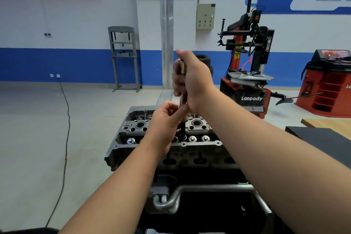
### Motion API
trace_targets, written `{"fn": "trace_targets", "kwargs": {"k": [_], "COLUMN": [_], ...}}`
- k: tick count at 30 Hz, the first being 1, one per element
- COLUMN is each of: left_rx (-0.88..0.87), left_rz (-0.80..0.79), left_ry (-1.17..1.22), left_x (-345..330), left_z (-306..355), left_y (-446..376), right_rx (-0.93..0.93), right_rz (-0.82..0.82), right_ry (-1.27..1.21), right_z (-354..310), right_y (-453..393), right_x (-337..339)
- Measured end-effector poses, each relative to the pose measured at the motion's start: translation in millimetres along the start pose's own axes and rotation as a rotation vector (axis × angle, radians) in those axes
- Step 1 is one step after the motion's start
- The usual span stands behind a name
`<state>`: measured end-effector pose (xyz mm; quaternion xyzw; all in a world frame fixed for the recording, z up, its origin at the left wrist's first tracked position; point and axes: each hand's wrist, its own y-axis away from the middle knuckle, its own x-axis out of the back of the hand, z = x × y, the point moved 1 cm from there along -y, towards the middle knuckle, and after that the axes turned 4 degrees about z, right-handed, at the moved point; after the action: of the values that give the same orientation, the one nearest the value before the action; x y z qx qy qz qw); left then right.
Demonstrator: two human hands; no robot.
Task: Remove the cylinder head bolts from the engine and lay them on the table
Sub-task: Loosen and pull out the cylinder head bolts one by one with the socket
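A grey cylinder head (133, 129) tops the engine on a stand in front of me. A long upright tool (183, 100), a metal shaft with a dark lower end, stands on the middle of the head. My right hand (193, 81) grips the upper part of the shaft, fingers wrapped round it. Lower down, my left hand (167, 119) pinches the shaft just above the head. The tool's tip and any bolt under it are hidden by my left hand.
A dark mat on a wooden table (322, 138) lies to the right. A red tyre changer (250, 74) and a red balancer (330, 81) stand behind. A black cable (65, 138) runs over the floor at left. A grey press frame (125, 59) stands by the wall.
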<state>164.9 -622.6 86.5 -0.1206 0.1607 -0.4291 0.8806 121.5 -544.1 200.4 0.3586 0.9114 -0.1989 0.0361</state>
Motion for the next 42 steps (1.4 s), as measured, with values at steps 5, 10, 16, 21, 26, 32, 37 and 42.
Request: {"fn": "trace_targets", "kwargs": {"k": [5,10,16,21,26,32,37,42], "left_rx": [0.073,0.058,0.039,0.010,0.022,0.050,0.011,-0.004], "left_rz": [-0.131,-0.151,-0.116,0.001,-0.064,-0.139,-0.048,0.034], "left_ry": [0.035,0.040,0.046,-0.007,0.011,0.029,0.026,0.021], "left_x": [4.7,3.8,3.2,-2.2,2.4,4.6,-1.3,-0.6], "left_z": [2.4,4.7,1.9,-0.2,1.3,2.8,2.2,-0.1], "left_y": [3.5,6.9,3.1,-0.5,2.8,5.6,2.8,-0.7], "right_rx": [-0.001,0.014,0.031,0.090,0.122,-0.031,0.104,0.124], "right_rz": [-0.132,-0.111,0.100,0.278,-0.052,-0.222,0.210,0.148], "right_ry": [0.030,0.007,0.068,0.119,0.118,0.049,0.283,0.126], "right_z": [-2.7,1.0,1.1,-5.4,-1.0,-7.7,-13.2,-4.5], "right_y": [-2.5,-2.9,3.5,3.3,-4.1,-5.9,-2.9,-2.2], "right_x": [4.8,4.2,2.1,-8.7,-5.9,4.9,-7.3,-8.7]}}
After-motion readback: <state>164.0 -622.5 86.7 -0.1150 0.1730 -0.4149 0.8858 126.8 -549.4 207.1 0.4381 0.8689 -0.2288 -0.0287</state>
